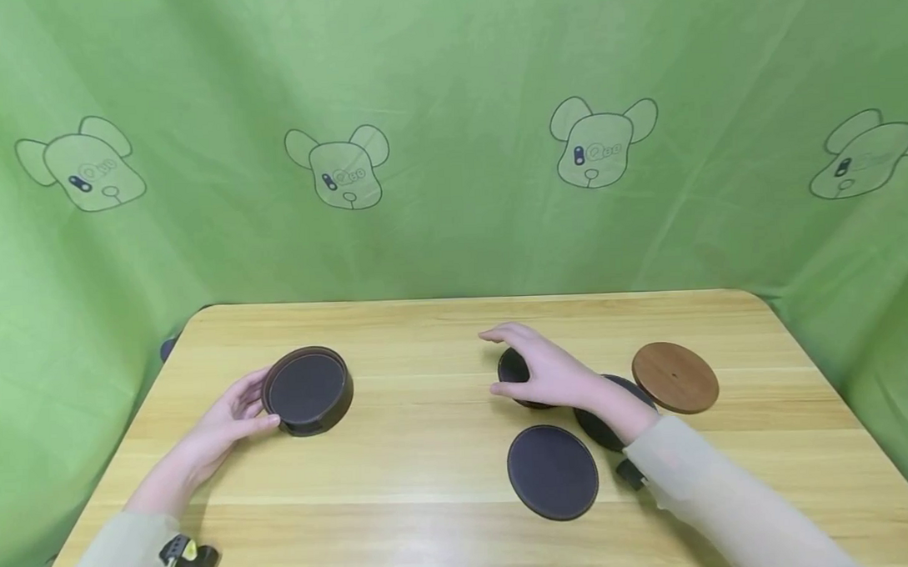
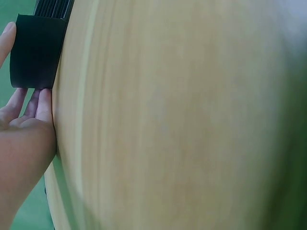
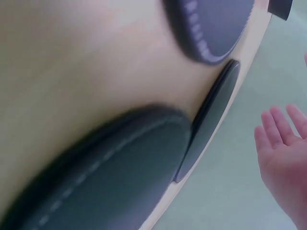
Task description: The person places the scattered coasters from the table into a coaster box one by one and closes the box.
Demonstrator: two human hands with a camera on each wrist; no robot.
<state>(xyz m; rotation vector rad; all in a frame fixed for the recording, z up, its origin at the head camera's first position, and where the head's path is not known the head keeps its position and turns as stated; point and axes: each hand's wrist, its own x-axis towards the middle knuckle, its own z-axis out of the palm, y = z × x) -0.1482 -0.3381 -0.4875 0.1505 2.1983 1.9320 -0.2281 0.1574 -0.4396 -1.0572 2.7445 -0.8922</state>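
Observation:
On the left of the table, my left hand (image 1: 222, 425) holds a round dark coaster holder (image 1: 336, 408), thumb at its near side and fingers around its outer side. A black coaster (image 1: 306, 387) shows inside the rim. Edges of several stacked coasters (image 2: 52, 8) appear at the holder's slot in the left wrist view. My right hand (image 1: 547, 368) is over a black coaster (image 1: 513, 366), thumb and fingers spread apart, and partly hides it. In the right wrist view that hand (image 3: 288, 163) appears raised above the tabletop, holding nothing.
Two more black coasters lie at the right, one near the front (image 1: 553, 472) and one (image 1: 605, 420) partly under my right forearm. Beyond it rests a round brown wooden disc (image 1: 675, 377). A green curtain (image 1: 452, 233) hangs behind the wooden table (image 1: 416, 477).

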